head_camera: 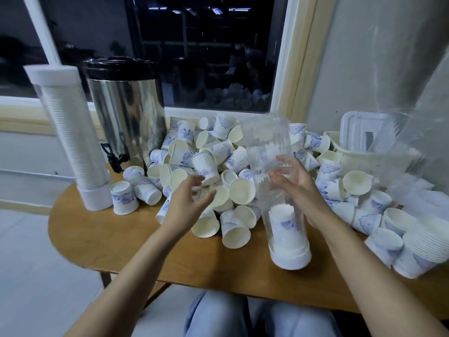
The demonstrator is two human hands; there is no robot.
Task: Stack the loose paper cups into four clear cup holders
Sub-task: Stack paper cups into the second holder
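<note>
A big heap of loose white paper cups (218, 166) with blue print covers the back and middle of the round wooden table (102, 229). A clear cup holder (279, 190) with a white base stands near the front edge, a few cups stacked low inside it. My right hand (296, 188) is at its right side with fingers spread, touching or nearly touching the tube. My left hand (189, 200) hovers over the heap, fingers loosely curved and holding nothing. A second clear holder (70, 132), full of cups and capped white, stands at the far left.
A steel drinks urn (126, 110) with a black lid and tap stands behind the heap on the left. A white plastic basket (371, 152) with a lid sits at the back right, clear plastic wrap (418, 166) beside it. A nested stack of cups (418, 249) lies at the right edge.
</note>
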